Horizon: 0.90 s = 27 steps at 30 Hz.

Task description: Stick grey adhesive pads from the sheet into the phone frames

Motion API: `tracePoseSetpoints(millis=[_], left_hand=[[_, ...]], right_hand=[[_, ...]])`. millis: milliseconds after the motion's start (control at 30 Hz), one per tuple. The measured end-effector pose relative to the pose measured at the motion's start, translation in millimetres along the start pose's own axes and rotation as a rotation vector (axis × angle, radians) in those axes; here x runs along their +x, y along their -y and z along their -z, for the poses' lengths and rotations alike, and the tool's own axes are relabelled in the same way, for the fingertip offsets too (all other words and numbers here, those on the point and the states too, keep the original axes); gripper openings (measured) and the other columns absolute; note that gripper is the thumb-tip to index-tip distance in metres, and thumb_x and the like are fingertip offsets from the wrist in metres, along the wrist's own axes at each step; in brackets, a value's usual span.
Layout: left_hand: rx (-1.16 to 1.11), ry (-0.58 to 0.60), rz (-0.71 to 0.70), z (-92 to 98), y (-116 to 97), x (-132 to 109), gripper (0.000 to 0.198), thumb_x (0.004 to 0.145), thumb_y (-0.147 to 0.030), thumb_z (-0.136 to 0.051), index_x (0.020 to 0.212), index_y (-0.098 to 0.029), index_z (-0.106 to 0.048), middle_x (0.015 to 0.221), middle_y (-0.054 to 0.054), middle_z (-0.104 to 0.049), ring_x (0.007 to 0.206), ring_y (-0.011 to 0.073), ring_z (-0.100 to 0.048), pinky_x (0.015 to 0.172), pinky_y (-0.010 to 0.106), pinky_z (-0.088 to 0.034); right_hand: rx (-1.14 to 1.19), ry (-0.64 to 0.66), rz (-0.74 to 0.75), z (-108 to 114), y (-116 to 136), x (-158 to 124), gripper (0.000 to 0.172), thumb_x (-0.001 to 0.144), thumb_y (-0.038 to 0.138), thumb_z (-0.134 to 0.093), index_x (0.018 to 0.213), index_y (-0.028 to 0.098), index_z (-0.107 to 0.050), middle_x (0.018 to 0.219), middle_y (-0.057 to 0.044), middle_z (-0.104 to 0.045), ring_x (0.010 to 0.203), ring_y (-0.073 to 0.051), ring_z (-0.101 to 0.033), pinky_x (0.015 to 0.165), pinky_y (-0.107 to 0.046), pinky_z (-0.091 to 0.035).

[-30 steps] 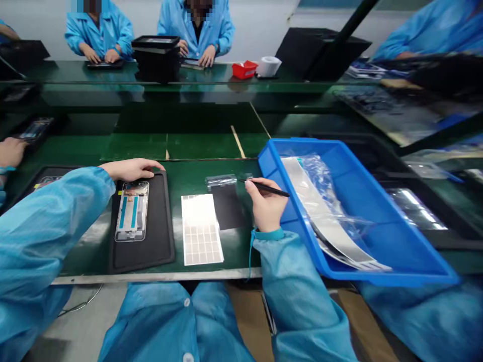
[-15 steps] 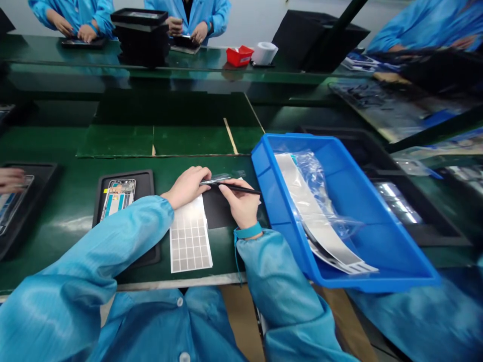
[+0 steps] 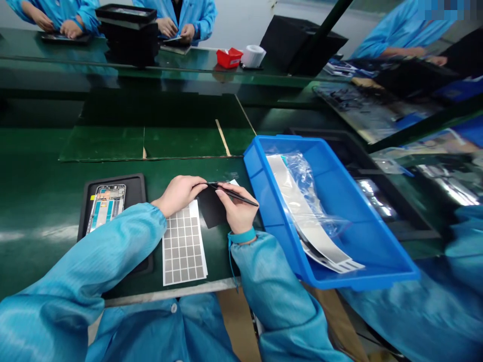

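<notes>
My left hand (image 3: 179, 193) and my right hand (image 3: 236, 207) meet over a black sheet (image 3: 211, 210) on the green bench. The right hand is shut on black pointed tweezers (image 3: 236, 195), their tip at the left fingertips. Those fingertips pinch a thin film strip (image 3: 215, 184), partly hidden by the tweezers. Just below the left wrist lies a grey sheet of square pads (image 3: 183, 246). To the left, a phone frame (image 3: 105, 208) lies in a black tray (image 3: 138, 193), partly under my left sleeve.
A blue bin (image 3: 290, 139) stands to my right, holding a silver strip (image 3: 302, 211) and a clear plastic bag (image 3: 298, 173). The bench's pale front edge (image 3: 169, 294) runs below my forearms. Co-workers' hands (image 3: 175, 32) work across the bench beside stacked black trays (image 3: 130, 37).
My left hand has moved from the black tray to the film strip beside the tweezers. Both hands now sit closer together, and the whole scene has shifted left and upward in view.
</notes>
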<state>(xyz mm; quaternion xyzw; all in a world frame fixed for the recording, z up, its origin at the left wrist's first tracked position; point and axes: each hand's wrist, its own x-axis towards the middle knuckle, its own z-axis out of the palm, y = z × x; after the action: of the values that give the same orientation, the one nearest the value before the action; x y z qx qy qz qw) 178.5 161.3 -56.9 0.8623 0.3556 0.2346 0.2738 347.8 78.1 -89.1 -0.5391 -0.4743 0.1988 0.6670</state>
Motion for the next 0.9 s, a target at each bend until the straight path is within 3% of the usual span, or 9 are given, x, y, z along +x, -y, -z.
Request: tracePoseSetpoints(millis=[433,900], left_hand=[[0.042,-0.021,-0.072,-6.2,4.3,0.6,0.026,0.099,-0.032,-0.053,0.106,-0.021,-0.076,0.108,0.006,-0.078,0.098,0.022,-0.072,0.089,0.032,-0.054],[0.116,-0.045,-0.13,-9.7,9.4,0.8,0.025,0.099,-0.031,-0.053,0.105,-0.021,-0.075,0.107,0.006,-0.077,0.096,0.0212,-0.072,0.086,0.032,-0.055]], right_hand=[[0.026,0.013,-0.048,1.1,-1.2,1.2,0.016,0.076,0.025,-0.084,0.091,0.023,-0.079,0.093,-0.005,-0.081,0.088,-0.024,-0.077,0.089,-0.044,-0.062],[0.013,0.003,-0.107,0.2,0.8,2.2,0.017,0.073,0.032,-0.085,0.087,0.024,-0.079,0.09,-0.005,-0.08,0.088,-0.025,-0.077,0.09,-0.046,-0.062]])
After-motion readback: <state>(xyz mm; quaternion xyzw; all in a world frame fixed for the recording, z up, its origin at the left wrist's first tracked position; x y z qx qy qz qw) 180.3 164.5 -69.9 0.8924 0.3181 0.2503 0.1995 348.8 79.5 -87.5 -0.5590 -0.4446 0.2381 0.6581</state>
